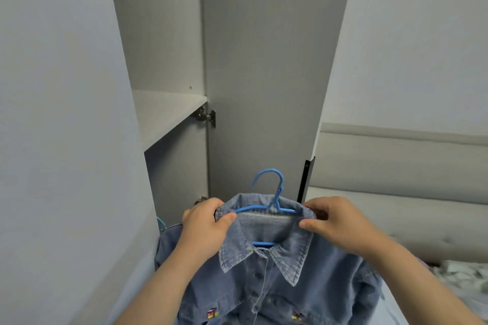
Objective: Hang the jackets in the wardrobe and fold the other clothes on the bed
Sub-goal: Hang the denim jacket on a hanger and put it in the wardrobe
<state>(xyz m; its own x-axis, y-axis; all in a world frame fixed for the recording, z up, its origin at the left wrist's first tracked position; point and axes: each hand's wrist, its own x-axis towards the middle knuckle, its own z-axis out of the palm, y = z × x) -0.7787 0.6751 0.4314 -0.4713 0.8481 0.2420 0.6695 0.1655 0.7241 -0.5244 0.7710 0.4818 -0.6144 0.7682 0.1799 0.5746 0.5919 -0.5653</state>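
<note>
Pinching the denim jacket (290, 287) at both ends of its collar (235, 248), the two hands hold it chest-high, front towards the wearer. This looks meant to settle the shoulders on the blue hanger (278, 190) before it goes on a rail. Both forearms reach forward and slightly inward from below. The left hand (208, 221) has its thumb pressed on the collar's near face and its fingers curled behind the fabric. The right hand (335, 221) mirrors it at the other end, thumb forward, fingers wrapped over the collar's edge. Between the grips the hanger's arms run inside the neckline, and its hook stands free just above them. The jacket's body hangs below the hands, buttoned. Beyond the hook is the open wardrobe door (258, 74). Left of the left grip and farther back is the wardrobe (171, 166), with one shelf (169, 113); no rail is visible. Right of the right grip, farther off, is the bed (396, 214).
</note>
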